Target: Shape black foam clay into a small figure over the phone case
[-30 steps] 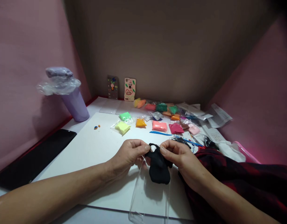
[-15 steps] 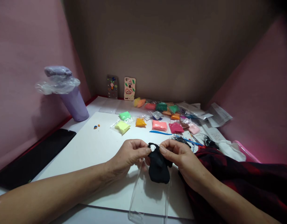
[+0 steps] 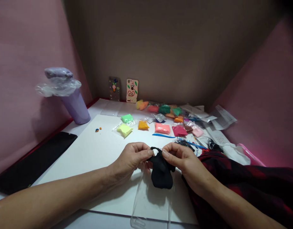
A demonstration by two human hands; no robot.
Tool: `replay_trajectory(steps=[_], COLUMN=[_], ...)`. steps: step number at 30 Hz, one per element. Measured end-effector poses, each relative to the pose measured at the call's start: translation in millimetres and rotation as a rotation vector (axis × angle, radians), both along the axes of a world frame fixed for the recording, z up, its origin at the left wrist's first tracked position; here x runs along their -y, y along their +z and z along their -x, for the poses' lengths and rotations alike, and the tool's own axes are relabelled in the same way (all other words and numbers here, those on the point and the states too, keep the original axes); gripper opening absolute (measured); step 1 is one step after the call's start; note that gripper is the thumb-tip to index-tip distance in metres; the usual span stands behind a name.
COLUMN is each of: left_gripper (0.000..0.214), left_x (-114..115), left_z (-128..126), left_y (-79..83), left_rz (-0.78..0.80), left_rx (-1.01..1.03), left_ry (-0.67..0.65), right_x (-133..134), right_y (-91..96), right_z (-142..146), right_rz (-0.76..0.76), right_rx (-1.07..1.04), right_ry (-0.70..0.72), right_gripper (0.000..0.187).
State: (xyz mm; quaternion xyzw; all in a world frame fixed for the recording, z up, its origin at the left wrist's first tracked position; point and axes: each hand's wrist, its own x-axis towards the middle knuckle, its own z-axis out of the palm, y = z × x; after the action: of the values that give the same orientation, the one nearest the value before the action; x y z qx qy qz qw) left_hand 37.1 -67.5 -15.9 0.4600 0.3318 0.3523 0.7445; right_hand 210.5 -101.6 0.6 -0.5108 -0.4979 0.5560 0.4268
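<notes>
A flattened sheet of black clay hangs between my hands above a clear phone case that lies on the white board. My left hand pinches the clay's top left edge, fingers closed. On the top right edge my right hand pinches in the same way. A small hole shows in the clay between my fingertips.
Several small bags of coloured clay lie across the back of the board, with a blue modelling tool. A purple cup under plastic wrap stands at left, a black phone nearer. Two decorated phone cases lean on the back wall. Papers pile at right.
The white spot seen in the clay's hole a second ago no longer shows. Both hands keep their pinch and have barely shifted.
</notes>
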Motion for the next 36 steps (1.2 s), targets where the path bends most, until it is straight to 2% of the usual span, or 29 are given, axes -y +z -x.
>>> replay_trajectory(steps=[7,14,20,26,30,36], left_gripper=[0.026,0.026,0.025,0.026,0.027,0.029], left_x=[2.5,2.5,1.2,2.3,0.0,-2.4], left_z=[-0.4,-0.4,1.1,0.6,1.6,3.3], left_y=[-0.5,-2.6,-6.4,-1.7,-3.7,-7.1], left_rz=[0.008,0.010,-0.010,-0.009,-0.073,-0.110], left_rx=[0.001,-0.014,-0.011,0.011,-0.037,-0.049], left_ry=[-0.035,0.008,-0.015,-0.002,0.053,0.022], right_x=[0.8,0.5,-0.1,0.0,0.1,0.4], right_y=[2.9,1.1,1.1,0.9,1.7,1.7], right_z=[1.7,3.0,2.5,1.5,1.6,1.9], right_rz=[-0.003,-0.006,0.009,0.018,0.022,0.020], right_rx=[-0.010,-0.019,-0.011,-0.012,0.002,0.015], right_ry=[-0.006,0.030,0.029,0.037,0.056,0.046], right_gripper=[0.032,0.032,0.032,0.029,0.030,0.030])
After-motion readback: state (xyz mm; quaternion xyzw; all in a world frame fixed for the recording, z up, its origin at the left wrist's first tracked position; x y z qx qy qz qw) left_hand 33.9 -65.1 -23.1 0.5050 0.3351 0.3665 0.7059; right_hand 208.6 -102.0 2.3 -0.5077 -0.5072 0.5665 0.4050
